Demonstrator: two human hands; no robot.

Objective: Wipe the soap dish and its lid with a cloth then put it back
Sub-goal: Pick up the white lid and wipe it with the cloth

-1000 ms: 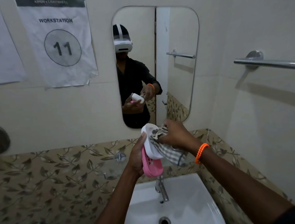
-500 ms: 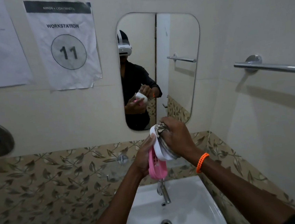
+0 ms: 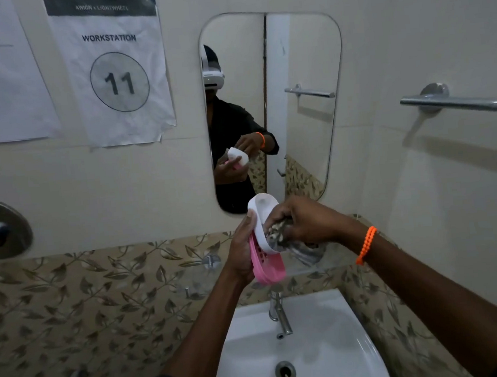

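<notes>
Left hand [image 3: 241, 256] grips white soap dish [image 3: 260, 217] and pink lid [image 3: 267, 266] stacked, long axis near-vertical. Right hand [image 3: 304, 222], on the dish's open side, presses bunched cloth [image 3: 276, 234] inside it.

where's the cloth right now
In the head view the cloth is bunched in the right hand, pressed into the white soap dish part held by the left hand, just below the mirror.

walls: cream, leaf-tile band [image 3: 70, 300] | mirror [image 3: 302, 99] | towel bar [image 3: 462, 105] | white basin [image 3: 316, 359]
</notes>
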